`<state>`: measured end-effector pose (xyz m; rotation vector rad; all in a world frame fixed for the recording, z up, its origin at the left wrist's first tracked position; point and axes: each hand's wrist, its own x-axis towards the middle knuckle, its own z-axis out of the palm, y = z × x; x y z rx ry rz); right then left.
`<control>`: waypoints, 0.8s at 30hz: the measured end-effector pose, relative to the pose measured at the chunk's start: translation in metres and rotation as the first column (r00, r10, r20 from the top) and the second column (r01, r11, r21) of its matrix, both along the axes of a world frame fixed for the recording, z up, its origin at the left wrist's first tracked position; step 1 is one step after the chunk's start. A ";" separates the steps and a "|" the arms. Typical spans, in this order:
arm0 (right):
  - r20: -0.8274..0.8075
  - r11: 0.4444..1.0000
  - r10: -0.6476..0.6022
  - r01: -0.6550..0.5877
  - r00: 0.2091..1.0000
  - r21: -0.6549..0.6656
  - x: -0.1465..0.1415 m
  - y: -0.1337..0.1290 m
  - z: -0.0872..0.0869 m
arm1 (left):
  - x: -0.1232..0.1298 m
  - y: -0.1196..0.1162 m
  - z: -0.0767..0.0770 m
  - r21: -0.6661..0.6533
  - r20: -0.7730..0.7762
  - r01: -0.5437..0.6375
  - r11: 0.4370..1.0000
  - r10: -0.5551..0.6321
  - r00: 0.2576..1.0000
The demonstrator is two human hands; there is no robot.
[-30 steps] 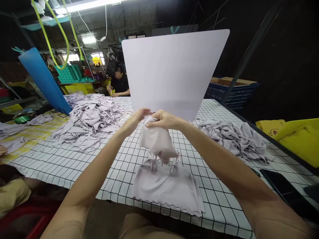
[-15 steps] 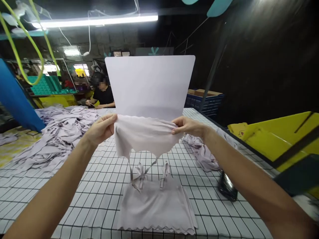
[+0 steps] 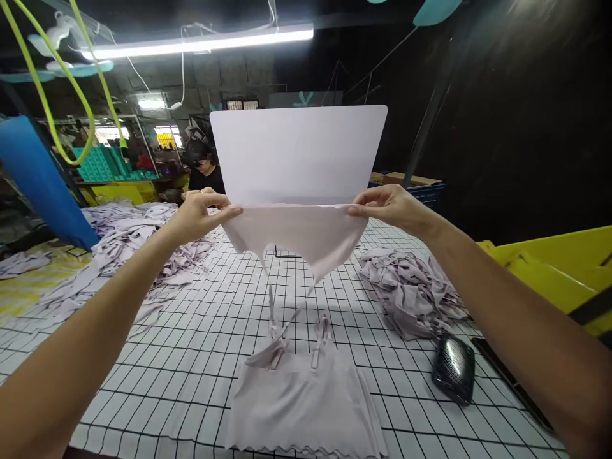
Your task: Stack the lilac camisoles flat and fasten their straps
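Note:
Stretched between my two hands is a pale lilac camisole [image 3: 296, 233], held upside down with its thin straps dangling. My left hand [image 3: 201, 213] pinches one corner of its wavy hem, and my right hand [image 3: 389, 207] pinches the other. A white board [image 3: 299, 153] with rounded corners stands upright just beyond; its lower edge meets the hem, and whether it enters the garment I cannot tell. Below, another pale camisole [image 3: 306, 405] lies flat on the grid-patterned table [image 3: 191, 363], straps pointing away from me. The hanging straps reach down to its straps.
A large heap of pale garments [image 3: 124, 242] covers the table's left side. A smaller pile [image 3: 411, 290] lies on the right, near a black shiny object [image 3: 454, 370] and a flat dark one [image 3: 511, 382]. Yellow bins [image 3: 559, 268] stand at right. A person [image 3: 205, 175] sits across the table.
Both hands have risen and pulled the camisole's hem wider and straighter, up against the board's lower part. My view has shifted, showing more of the right pile and the black object.

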<state>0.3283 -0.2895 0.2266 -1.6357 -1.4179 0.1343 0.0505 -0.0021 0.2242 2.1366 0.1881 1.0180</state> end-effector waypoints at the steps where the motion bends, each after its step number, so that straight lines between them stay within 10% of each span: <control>1: -0.020 1.000 0.012 -0.011 1.000 0.028 -0.001 -0.002 0.002 | -0.002 -0.003 0.002 -0.064 0.001 0.020 0.998 -0.020 1.000; 6: -0.094 0.979 0.059 -0.039 0.994 0.200 0.005 -0.002 0.018 | -0.007 -0.006 0.016 -0.291 0.132 0.186 0.939 -0.153 0.979; 10: 0.276 0.966 -0.144 0.075 0.950 0.247 0.019 0.009 0.045 | -0.004 0.007 0.038 0.264 -0.068 -0.012 0.964 0.031 0.997; 14: 0.632 0.922 -0.374 0.202 0.679 0.329 0.009 0.028 0.063 | -0.002 0.008 0.053 0.650 0.111 -0.388 0.654 0.423 0.899; 16: 0.667 0.932 -0.360 0.216 0.652 0.292 -0.003 0.042 0.061 | 0.003 0.013 0.050 0.616 0.143 -0.457 0.642 0.480 0.866; 20: 0.538 0.957 -0.287 0.263 0.792 0.124 -0.018 0.081 0.021 | 0.020 0.036 0.003 0.380 -0.017 -0.465 0.800 0.508 0.861; 24: 0.067 0.955 -0.288 0.292 0.955 -0.055 -0.018 0.123 -0.051 | 0.015 -0.001 -0.100 0.322 0.022 -0.377 0.868 0.392 0.920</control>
